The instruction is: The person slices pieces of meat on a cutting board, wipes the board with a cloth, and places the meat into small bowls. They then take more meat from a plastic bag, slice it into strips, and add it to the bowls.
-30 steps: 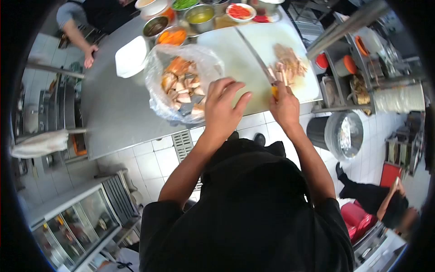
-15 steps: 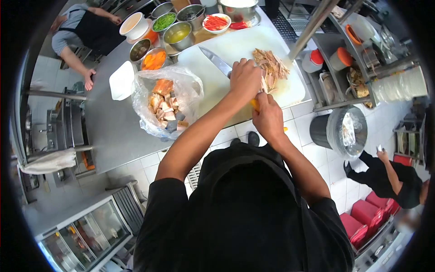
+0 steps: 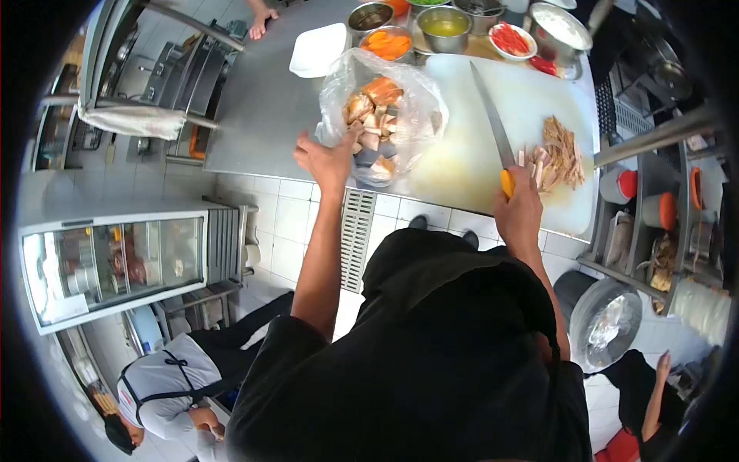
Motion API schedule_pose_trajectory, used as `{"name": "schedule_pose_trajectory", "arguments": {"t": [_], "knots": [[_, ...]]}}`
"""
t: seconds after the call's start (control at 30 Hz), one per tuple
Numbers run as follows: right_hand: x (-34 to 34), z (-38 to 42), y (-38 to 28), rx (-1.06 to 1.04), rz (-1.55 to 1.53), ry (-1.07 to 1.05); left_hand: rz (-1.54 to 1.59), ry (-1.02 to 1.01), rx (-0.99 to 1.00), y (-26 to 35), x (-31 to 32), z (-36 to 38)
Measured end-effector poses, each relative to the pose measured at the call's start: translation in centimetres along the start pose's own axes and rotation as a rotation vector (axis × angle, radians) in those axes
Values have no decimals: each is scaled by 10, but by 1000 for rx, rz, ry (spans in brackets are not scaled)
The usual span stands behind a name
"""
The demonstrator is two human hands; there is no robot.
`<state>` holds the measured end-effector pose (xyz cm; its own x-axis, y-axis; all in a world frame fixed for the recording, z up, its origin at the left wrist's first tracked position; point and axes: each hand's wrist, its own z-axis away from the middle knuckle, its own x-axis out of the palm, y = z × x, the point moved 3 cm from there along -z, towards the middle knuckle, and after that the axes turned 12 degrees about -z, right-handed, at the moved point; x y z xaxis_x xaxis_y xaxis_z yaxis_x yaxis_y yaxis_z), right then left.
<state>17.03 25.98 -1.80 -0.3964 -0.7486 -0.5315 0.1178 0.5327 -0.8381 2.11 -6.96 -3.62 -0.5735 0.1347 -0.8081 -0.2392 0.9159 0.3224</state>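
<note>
Yellow handle: right hand [image 3: 517, 206] closed round it, knife [image 3: 493, 125] flat on the white cutting board [image 3: 493, 85], blade pointing far, tip toward the bowls.
Left hand [image 3: 327, 158]: fingers curled on the near-left rim of the clear plastic bag [image 3: 385, 115], pinching the film; bag sits on the steel counter [image 3: 254, 108], just left of the board.
Risk, bag: soft, open-mouthed, close to the counter's near edge; a hard tug w/ one hand could tip it & spill pieces to the floor.
Risk, blade: long edge lies btwn bag and sliced meat [image 3: 558, 154]; a left-hand reach across could meet it.
Bag contents: pale and orange-brown chunks, looks like cooked meat.
Far bowls: orange pieces in steel bowl [image 3: 385, 42]; yellow-green liquid in steel bowl [image 3: 444, 19]; red strips in white bowl [image 3: 510, 38]; white container [image 3: 317, 50], contents not visible.
Far left: another person's hand [image 3: 260, 17] on the counter.
</note>
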Motion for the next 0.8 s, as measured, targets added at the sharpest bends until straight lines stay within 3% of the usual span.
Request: {"name": "schedule_pose_trajectory", "arguments": {"t": [0.03,0.13,0.23,0.4,0.53,0.63,0.77,0.8], "knots": [[4,-5,3,-41,13,10,-61,-30,-86,-21,19,-5],[12,-11,13,57,100,-79,507,-549,-472,-62,53,-18],[15,-12,9,82,154,-86,697,-789,-575,-72,48,-23],[25,-8,7,138,170,-35,832,-856,-728,-53,22,-32],[29,-4,10,60,255,49,1019,-1023,-647,-55,25,-49],[32,-2,9,83,264,85,918,-1072,-409,-51,16,-73],[34,-1,12,102,232,137,621,-297,269,-20,-21,-97],[33,-2,8,131,202,135,735,-492,311,-7,-19,-93]]}}
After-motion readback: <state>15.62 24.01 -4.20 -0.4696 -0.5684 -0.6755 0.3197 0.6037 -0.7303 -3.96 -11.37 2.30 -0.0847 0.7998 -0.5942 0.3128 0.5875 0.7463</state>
